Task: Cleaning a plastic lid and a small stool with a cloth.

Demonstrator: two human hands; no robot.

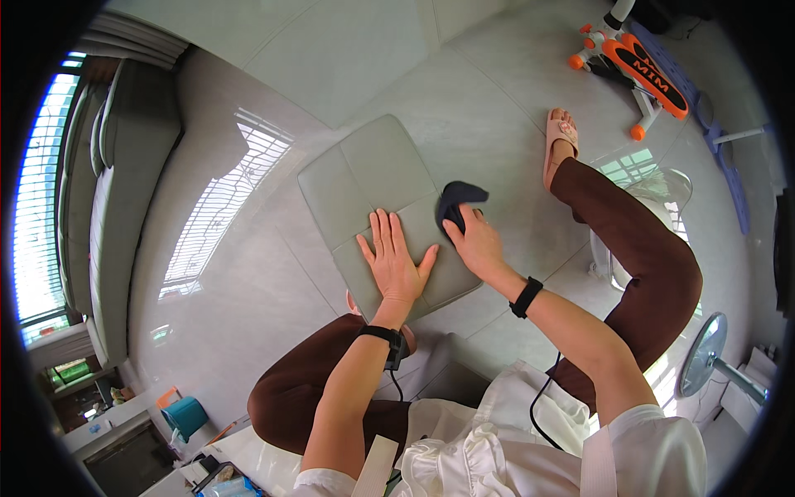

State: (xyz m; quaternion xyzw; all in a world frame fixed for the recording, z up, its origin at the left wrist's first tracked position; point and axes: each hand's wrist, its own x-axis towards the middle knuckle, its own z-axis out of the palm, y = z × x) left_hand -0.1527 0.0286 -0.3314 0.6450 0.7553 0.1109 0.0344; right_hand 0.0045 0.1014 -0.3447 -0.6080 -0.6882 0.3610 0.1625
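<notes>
In the head view a grey upholstered stool (pixel 366 174) with a seamed, square top stands on the floor before me. My left hand (pixel 397 264) lies flat on its top, fingers spread, holding nothing. A dark navy cloth (pixel 461 189) is bunched in my right hand (pixel 478 242), at the right edge of the stool top. The cloth hangs partly past that edge, and part of it is hidden under my fingers. Black straps (pixel 526 298) circle both wrists.
An orange and white stepper (pixel 646 71) stands at the upper right, near a clear plastic chair (pixel 661 186). A grey sofa (pixel 133 186) lines the left side. A teal bin (pixel 184 417) sits at the lower left. Shiny tiles (pixel 248 255) cover the floor. Cables hang by my forearms.
</notes>
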